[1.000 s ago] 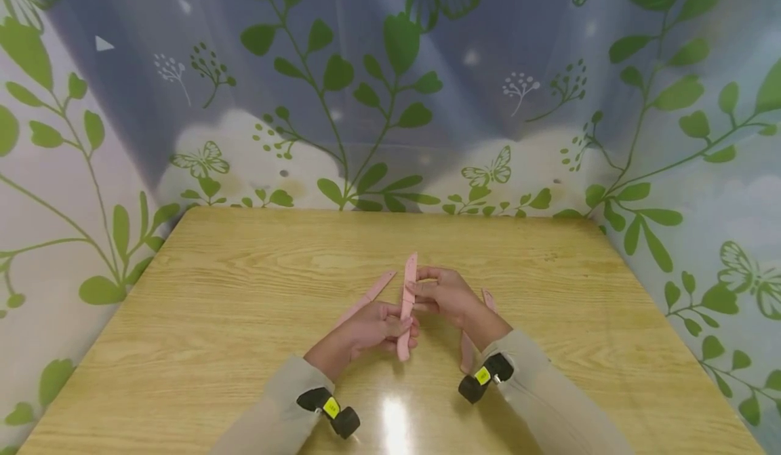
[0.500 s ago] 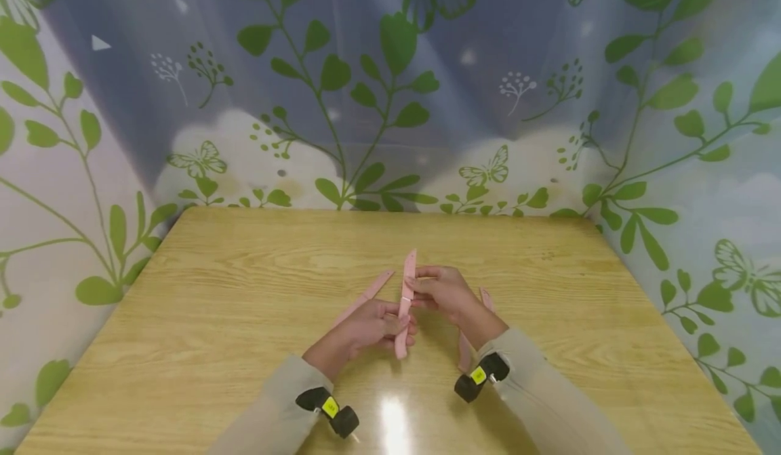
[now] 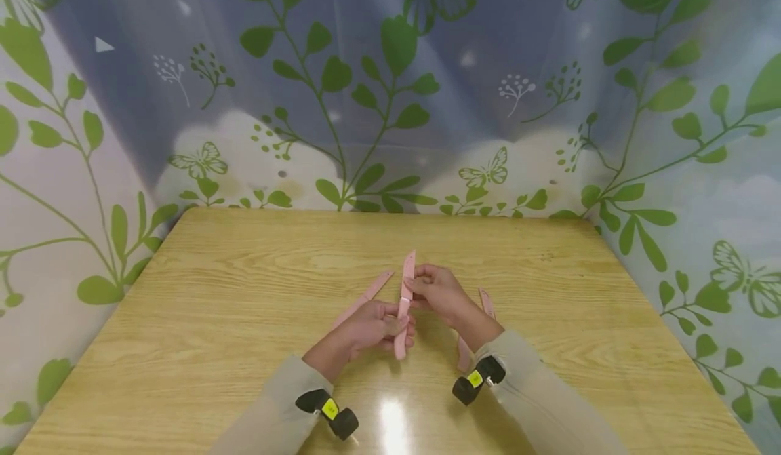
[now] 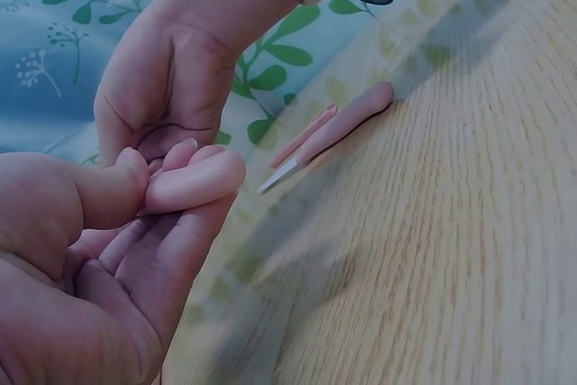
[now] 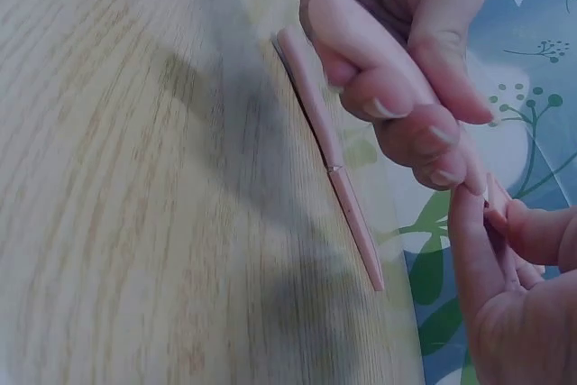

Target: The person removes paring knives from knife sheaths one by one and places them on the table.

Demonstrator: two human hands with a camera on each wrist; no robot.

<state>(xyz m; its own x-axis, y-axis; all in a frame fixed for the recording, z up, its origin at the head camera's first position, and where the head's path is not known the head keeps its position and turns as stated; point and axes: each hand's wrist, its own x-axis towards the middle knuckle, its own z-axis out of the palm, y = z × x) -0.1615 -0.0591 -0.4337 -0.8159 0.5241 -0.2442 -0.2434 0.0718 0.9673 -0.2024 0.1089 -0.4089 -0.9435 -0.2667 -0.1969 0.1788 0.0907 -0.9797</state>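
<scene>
A pink-handled knife (image 3: 400, 345) stands between the hands, its pink blade sheath (image 3: 409, 270) pointing away over the table. The left hand (image 3: 371, 325) grips the handle. At the sheath, the right hand (image 3: 444, 295) pinches with thumb and fingers. A narrow pale strip of blade shows between handle and sheath; the sheath hides the rest. To the left lies another pink knife (image 5: 311, 101) with its sheath (image 5: 357, 227) on. Beneath the right forearm, a third pink knife (image 4: 347, 122) lies with its blade (image 4: 278, 176) bare, a loose sheath (image 4: 303, 135) alongside.
The wood-grain table (image 3: 244, 258) reaches back to a curtain (image 3: 366, 102) printed with leaves and butterflies, which also runs along both sides. Each wrist carries a black strapped camera; the left one (image 3: 329, 411) and right one (image 3: 478, 379) hang near the tabletop.
The sheath has slid slightly away from the handle, and a pale strip of blade has appeared between them. Both hands keep their hold. The other knives lie where they were.
</scene>
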